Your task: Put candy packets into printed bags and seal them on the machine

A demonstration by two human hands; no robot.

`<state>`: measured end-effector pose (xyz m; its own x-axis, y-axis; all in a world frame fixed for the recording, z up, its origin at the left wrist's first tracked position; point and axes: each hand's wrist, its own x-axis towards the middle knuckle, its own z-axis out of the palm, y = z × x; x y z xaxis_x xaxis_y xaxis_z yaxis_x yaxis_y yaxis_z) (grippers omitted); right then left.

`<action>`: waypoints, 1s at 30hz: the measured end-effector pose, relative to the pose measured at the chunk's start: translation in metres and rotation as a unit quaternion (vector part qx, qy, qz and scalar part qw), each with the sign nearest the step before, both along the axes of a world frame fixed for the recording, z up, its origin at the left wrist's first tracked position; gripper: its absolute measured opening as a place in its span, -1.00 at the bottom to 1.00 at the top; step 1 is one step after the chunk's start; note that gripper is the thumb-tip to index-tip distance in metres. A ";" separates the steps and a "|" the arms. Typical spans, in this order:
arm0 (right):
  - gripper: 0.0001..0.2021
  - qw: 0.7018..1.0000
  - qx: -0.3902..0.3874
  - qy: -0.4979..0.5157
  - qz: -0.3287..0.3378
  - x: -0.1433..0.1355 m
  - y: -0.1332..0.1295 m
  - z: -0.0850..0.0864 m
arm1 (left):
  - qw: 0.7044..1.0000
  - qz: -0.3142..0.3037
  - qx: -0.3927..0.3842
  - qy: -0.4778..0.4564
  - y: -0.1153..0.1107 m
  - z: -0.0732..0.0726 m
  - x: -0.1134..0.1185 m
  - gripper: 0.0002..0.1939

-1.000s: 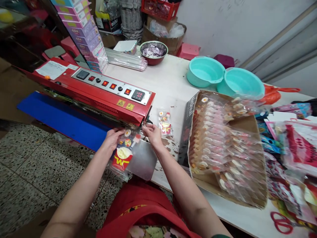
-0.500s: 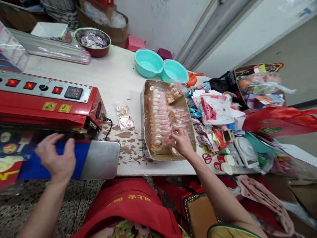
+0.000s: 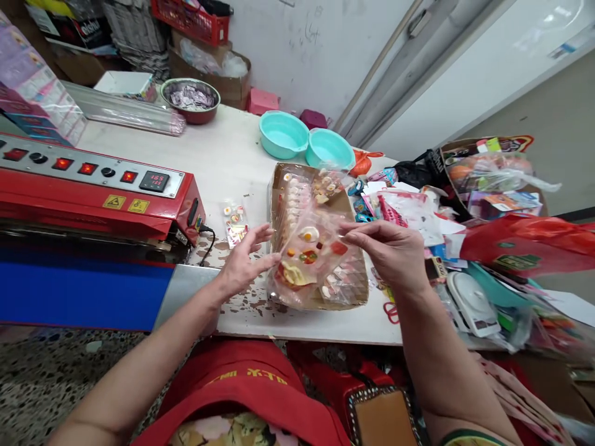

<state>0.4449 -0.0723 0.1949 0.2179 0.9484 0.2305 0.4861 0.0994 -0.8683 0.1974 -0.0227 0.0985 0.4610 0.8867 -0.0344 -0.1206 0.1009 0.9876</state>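
Observation:
My right hand (image 3: 395, 254) pinches the upper right edge of a clear plastic bag (image 3: 309, 255) with small food-shaped pieces inside, among them a fried egg. Fingers apart, my left hand (image 3: 246, 260) is at the bag's left side; whether its fingertips touch the plastic I cannot tell. Under the bag stands a shallow cardboard box (image 3: 356, 279), partly hidden by it. Rows of similar small packets (image 3: 295, 195) fill the box. One more packet (image 3: 235, 223) lies on the table to the left of the box.
A red sealing machine (image 3: 93, 192) with a blue belt (image 3: 83, 291) occupies the left side. Two turquoise basins (image 3: 283, 133) stand behind the box. Bags, red scissors (image 3: 391, 313) and a white scale-like device (image 3: 471, 300) crowd the right. A stool (image 3: 383, 415) is below the table edge.
My right hand has risen from the box and now holds up a bag. My left hand has moved right, from over the blue belt to the bag. The view has shifted slightly.

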 end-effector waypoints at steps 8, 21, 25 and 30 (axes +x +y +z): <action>-0.77 0.972 -0.156 0.164 0.067 -0.092 0.029 -0.080 | 0.956 0.176 -0.227 -0.050 0.015 0.003 -0.029 -0.60; -0.59 0.902 -0.269 0.331 0.071 -0.225 0.068 -0.184 | 0.868 0.405 -0.287 0.017 0.017 -0.092 -0.143 -0.69; -0.55 0.889 -0.283 0.356 0.046 -0.260 0.093 -0.207 | 0.871 0.363 -0.330 0.022 0.019 -0.088 -0.180 -0.65; -0.54 0.914 -0.219 0.341 0.027 -0.287 0.094 -0.205 | 0.856 0.422 -0.291 0.067 0.027 -0.087 -0.211 -0.70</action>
<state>0.1580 0.0217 -0.0105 0.1189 0.9310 -0.3451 -0.1788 -0.3218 -0.9298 -0.0139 0.0044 0.0120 -0.3771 0.7167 -0.5867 -0.2828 0.5141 0.8098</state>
